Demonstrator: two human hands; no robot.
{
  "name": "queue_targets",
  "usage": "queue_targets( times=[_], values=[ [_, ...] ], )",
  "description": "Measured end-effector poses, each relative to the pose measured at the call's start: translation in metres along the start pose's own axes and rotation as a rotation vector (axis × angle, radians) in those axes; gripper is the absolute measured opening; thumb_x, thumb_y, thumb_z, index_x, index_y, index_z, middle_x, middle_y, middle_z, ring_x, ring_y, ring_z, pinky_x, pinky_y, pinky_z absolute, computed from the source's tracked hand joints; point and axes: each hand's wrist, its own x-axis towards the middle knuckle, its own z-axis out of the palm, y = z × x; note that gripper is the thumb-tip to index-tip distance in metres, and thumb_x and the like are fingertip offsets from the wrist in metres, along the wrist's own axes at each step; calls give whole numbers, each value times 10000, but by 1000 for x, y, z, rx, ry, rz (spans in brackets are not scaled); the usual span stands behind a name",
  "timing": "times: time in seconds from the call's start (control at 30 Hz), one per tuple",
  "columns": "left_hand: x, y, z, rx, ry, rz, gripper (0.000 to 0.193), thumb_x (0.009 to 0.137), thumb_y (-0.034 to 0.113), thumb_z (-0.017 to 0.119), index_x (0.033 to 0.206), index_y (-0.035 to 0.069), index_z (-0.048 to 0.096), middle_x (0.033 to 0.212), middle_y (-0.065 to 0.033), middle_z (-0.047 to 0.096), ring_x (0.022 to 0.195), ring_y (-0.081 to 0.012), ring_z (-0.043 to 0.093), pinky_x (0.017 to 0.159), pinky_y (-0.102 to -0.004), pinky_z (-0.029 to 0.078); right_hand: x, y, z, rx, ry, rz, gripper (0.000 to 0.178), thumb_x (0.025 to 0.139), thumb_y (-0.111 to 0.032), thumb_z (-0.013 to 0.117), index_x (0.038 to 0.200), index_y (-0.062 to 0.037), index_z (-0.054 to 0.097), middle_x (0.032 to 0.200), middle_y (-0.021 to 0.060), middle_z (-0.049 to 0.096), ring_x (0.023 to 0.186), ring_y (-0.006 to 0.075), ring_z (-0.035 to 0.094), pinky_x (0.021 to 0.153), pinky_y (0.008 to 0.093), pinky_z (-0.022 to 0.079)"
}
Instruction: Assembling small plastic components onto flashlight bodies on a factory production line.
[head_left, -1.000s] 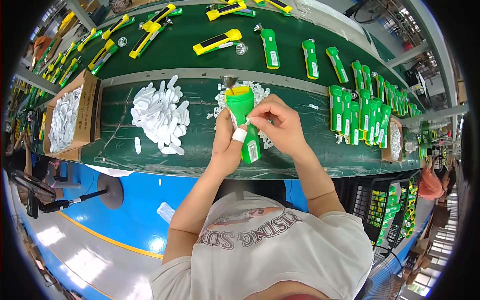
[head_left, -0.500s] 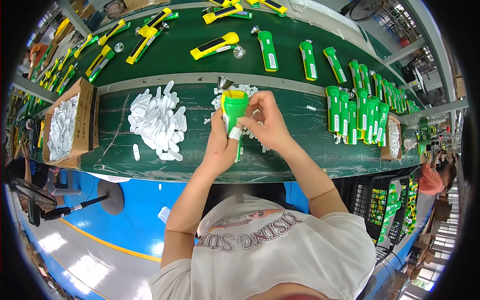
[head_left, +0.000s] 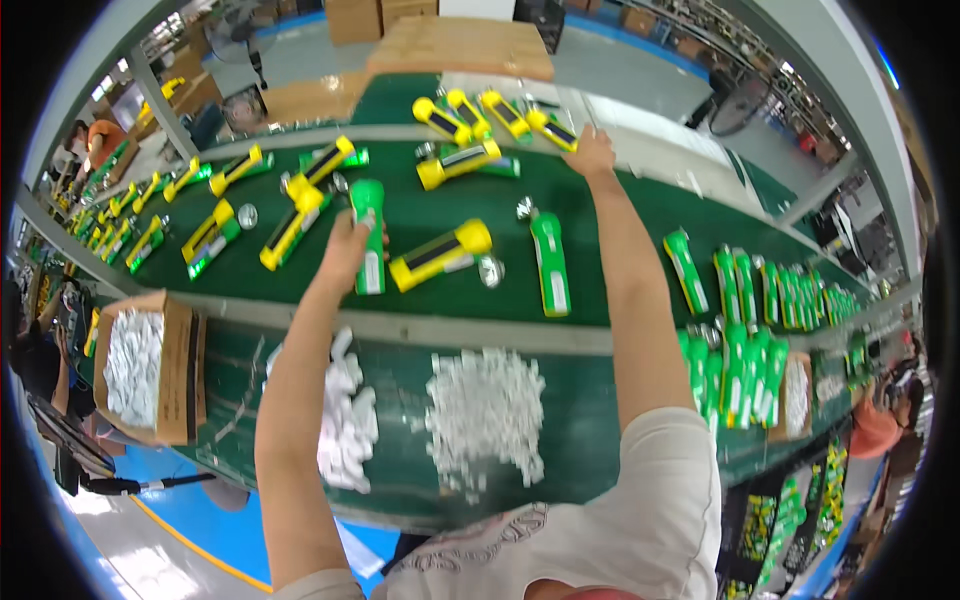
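On the green belt, my left hand (head_left: 345, 250) is wrapped round a green flashlight (head_left: 369, 200), its wide head pointing away from me. My right arm stretches to the belt's far side. There my right hand (head_left: 593, 153) has its fingers closed at the end of a yellow and green flashlight (head_left: 552, 130) with a dark panel; part of the grip is hidden. Between my arms lie another yellow and green flashlight (head_left: 440, 256) and a green flashlight (head_left: 549, 265), each with a silver reflector at its head.
Nearer me, a bench holds a heap of white strips (head_left: 345, 425) and a pile of small white pieces (head_left: 485, 415). A carton of white strips (head_left: 135, 370) stands left. Several green flashlights (head_left: 745, 375) are grouped right. A metal rail (head_left: 450, 328) separates bench and belt.
Both hands have left the bench and reached forward over the belt. The green flashlight they held together is gone from above the bench. My view has tilted forward.
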Motion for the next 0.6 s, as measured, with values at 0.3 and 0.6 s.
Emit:
queue_targets(
  times=[0.3,0.6],
  values=[
    [56,-65,-21,936,283,341,402,832,206,707,1150,-21,612,970,-254,605,1054,-454,521,901,-495,462,38,22,37,39,48,-142,572,742,-291,807,1229,-58,618,1023,168,702,921,246,707,813,411,560],
    [-90,40,121,-622,-155,-179,693,955,611,510,1285,3,539,1183,-119,623,1137,-245,573,966,-396,446,-219,-65,-168,922,-175,-419,572,834,-215,801,1314,-16,562,945,31,672,745,91,622,607,255,548]
  ],
)
